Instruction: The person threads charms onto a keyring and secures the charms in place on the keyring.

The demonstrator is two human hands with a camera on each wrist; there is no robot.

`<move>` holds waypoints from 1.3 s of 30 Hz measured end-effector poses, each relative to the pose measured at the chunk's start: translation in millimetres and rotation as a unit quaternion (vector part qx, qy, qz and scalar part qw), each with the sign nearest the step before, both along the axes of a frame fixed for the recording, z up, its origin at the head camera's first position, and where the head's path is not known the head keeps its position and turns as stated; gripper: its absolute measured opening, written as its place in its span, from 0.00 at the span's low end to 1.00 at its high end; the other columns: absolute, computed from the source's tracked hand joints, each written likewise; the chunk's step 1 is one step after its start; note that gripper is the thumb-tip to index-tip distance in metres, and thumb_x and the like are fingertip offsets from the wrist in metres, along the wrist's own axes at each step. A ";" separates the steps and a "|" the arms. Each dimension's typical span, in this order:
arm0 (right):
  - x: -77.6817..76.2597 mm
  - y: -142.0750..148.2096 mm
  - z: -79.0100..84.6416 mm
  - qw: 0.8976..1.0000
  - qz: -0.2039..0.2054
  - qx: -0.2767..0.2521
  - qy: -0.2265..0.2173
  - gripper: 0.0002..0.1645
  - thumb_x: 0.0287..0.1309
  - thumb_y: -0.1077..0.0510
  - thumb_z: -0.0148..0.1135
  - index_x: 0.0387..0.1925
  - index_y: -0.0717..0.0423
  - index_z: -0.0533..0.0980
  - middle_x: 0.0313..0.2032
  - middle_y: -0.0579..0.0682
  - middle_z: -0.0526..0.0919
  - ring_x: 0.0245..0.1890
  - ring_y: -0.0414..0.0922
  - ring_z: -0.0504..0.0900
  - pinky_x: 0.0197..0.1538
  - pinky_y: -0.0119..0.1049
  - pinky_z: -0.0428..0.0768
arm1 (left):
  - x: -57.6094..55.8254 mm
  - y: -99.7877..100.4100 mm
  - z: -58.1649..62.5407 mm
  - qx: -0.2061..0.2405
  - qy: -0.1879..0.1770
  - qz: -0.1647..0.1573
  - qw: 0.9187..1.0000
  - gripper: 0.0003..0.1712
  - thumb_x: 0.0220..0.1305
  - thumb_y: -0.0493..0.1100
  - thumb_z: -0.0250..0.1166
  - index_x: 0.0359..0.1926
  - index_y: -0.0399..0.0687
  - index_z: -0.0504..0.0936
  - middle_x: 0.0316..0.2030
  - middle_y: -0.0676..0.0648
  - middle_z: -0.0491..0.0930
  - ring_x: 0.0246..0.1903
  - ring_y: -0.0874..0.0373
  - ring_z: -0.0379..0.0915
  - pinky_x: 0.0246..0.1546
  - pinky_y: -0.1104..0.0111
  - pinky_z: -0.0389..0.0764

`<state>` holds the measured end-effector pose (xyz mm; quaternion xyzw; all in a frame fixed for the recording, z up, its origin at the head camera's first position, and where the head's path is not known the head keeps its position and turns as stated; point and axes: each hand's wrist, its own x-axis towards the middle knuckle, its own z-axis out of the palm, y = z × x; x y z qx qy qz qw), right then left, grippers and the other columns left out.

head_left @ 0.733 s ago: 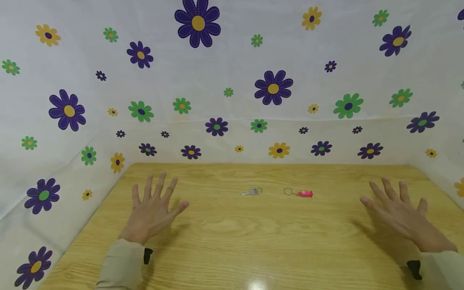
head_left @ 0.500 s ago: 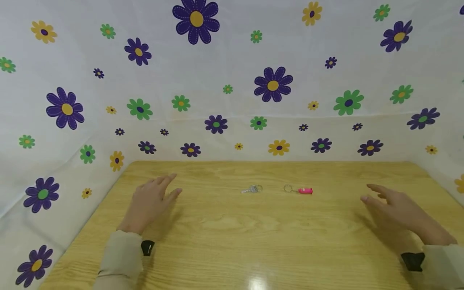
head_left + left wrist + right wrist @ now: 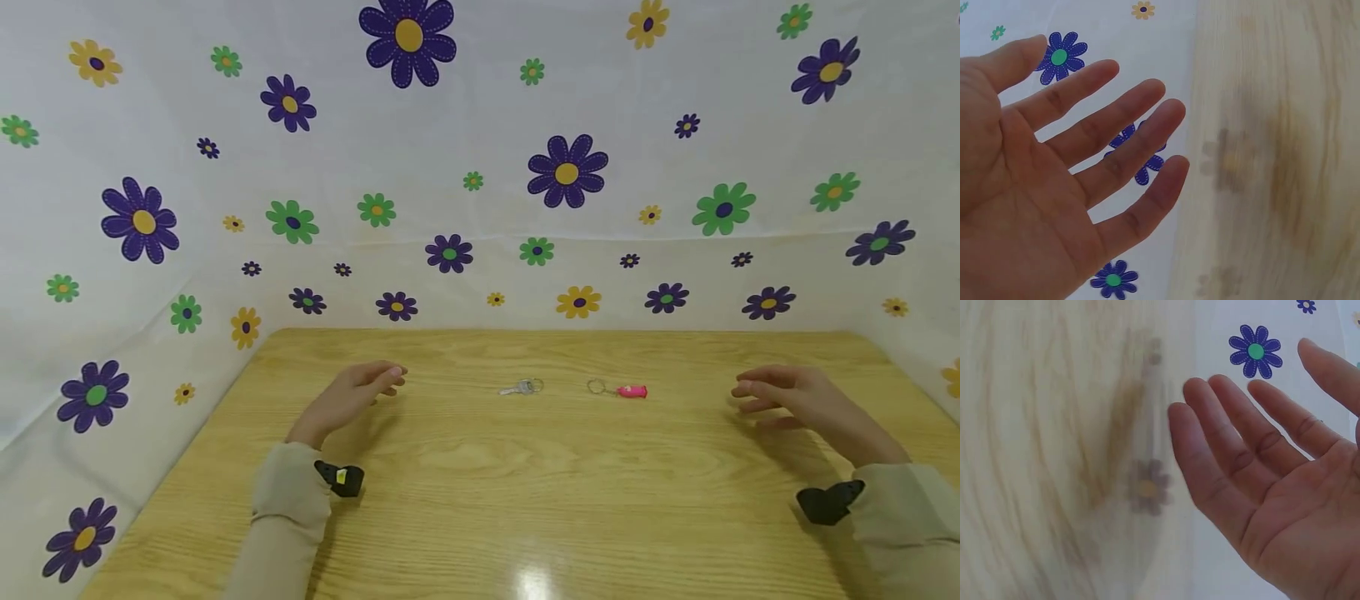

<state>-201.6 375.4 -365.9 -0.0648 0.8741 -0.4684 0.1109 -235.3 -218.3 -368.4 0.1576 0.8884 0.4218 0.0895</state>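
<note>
A silver key (image 3: 519,387) on a small ring lies at the middle of the wooden table (image 3: 480,475). To its right lies a pink keychain (image 3: 632,391) with a short chain and a ring. My left hand (image 3: 347,400) is to the left of the key, apart from it and holding nothing. On the far right, my right hand (image 3: 813,404) hangs over the table with loosely bent fingers, apart from the pink keychain. Both wrist views show bare palms: the left hand (image 3: 1079,162) has spread fingers, while the right hand (image 3: 1272,462) has fingers closer together.
A white cloth (image 3: 480,125) printed with purple, green and yellow flowers stands behind the table and along its sides. Black wrist cameras (image 3: 341,478) sit by both cuffs. A bright reflection shows on the table's near part.
Both hands have turned from palms down with spread fingers to sideways with looser fingers. The left hand has moved right, toward the key; the right has moved slightly inward. The key and keychain stay put.
</note>
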 end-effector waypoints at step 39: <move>-36.7 -36.6 -4.2 0.986 0.032 -0.138 -0.083 0.35 0.80 0.52 0.48 0.70 0.77 0.56 0.63 0.68 0.75 0.52 0.44 0.84 0.53 0.48 0.83 | -38.7 54.7 0.0 0.115 -0.121 -0.091 0.982 0.33 0.83 0.56 0.42 0.73 0.36 0.65 0.65 0.35 0.73 0.61 0.43 0.74 0.59 0.52 0.77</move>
